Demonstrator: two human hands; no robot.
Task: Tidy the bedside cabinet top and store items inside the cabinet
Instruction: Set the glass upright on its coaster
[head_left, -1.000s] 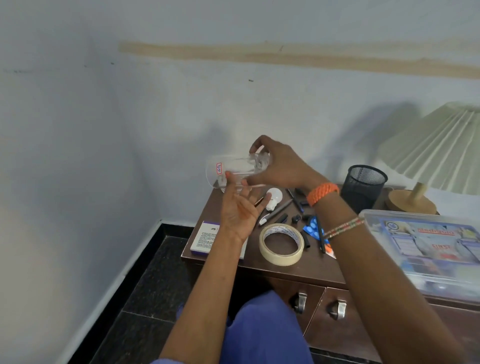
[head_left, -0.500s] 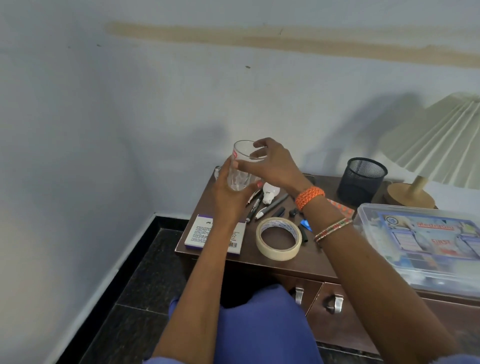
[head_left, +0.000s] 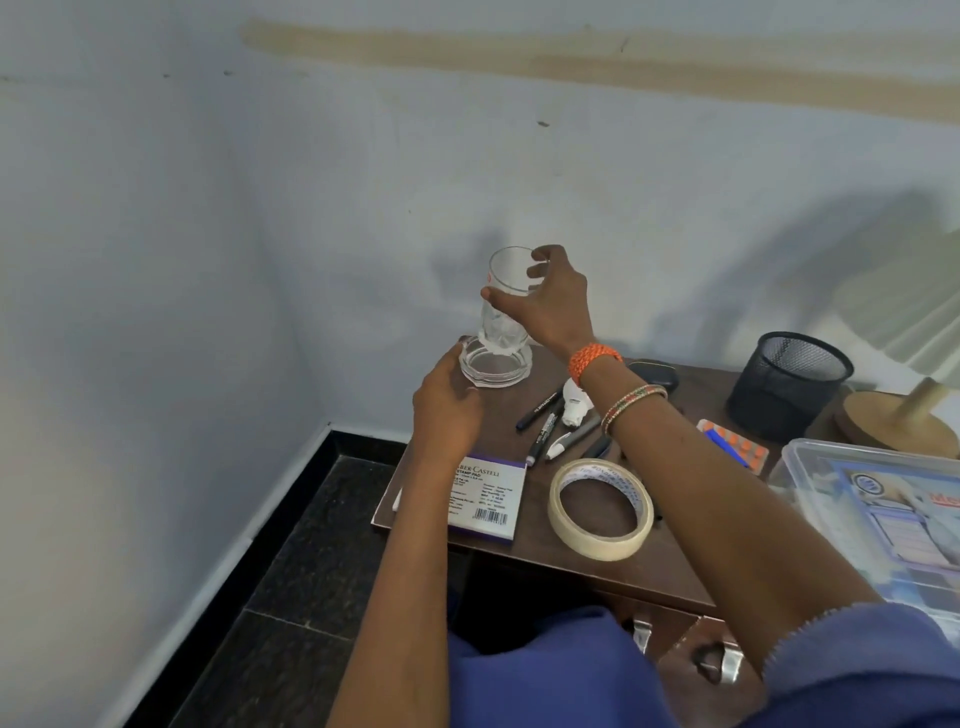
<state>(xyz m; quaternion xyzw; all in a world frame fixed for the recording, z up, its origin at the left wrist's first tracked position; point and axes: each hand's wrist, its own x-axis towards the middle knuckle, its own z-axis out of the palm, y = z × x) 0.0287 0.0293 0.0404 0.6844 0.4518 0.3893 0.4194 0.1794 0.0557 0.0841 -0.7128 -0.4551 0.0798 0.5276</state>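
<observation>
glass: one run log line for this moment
right hand grips glass upright | left hand touches glass dish | cabinet top cluttered

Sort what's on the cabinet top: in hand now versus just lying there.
In hand:
drinking glass, gripped by right hand
glass dish, touched by left hand

Lying about:
tape roll
stamp pad box
pens
mesh cup
</observation>
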